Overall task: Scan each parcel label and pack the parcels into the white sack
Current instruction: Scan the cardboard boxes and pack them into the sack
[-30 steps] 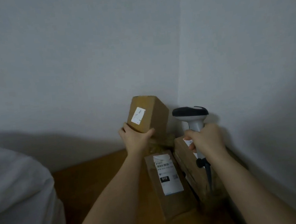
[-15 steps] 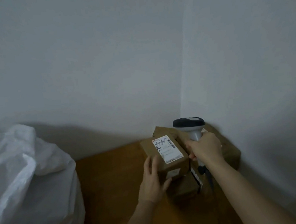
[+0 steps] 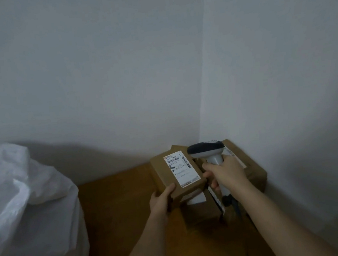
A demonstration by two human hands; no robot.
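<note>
My left hand [image 3: 161,200] grips the near left corner of a brown cardboard parcel [image 3: 164,175], held with its white shipping label [image 3: 181,169] facing up. My right hand [image 3: 224,174] grips the handle of a grey barcode scanner [image 3: 205,148], whose dark head sits just right of the label and points left over it. Below the held parcel lies another brown parcel [image 3: 203,211] on the floor, and a larger one [image 3: 253,173] rests in the wall corner behind the scanner. The white sack [image 3: 27,213] stands at the left edge.
The parcels lie on a brown wooden floor [image 3: 117,205] in a corner between two pale walls. The scanner's dark cable [image 3: 230,201] hangs below my right hand. The sack's crumpled rim fills the left side; bare floor lies between it and the parcels.
My left hand lowered the small parcel and turned it so the large label faces up. The scanner in my right hand came closer to the label. The view shifted left, showing more sack.
</note>
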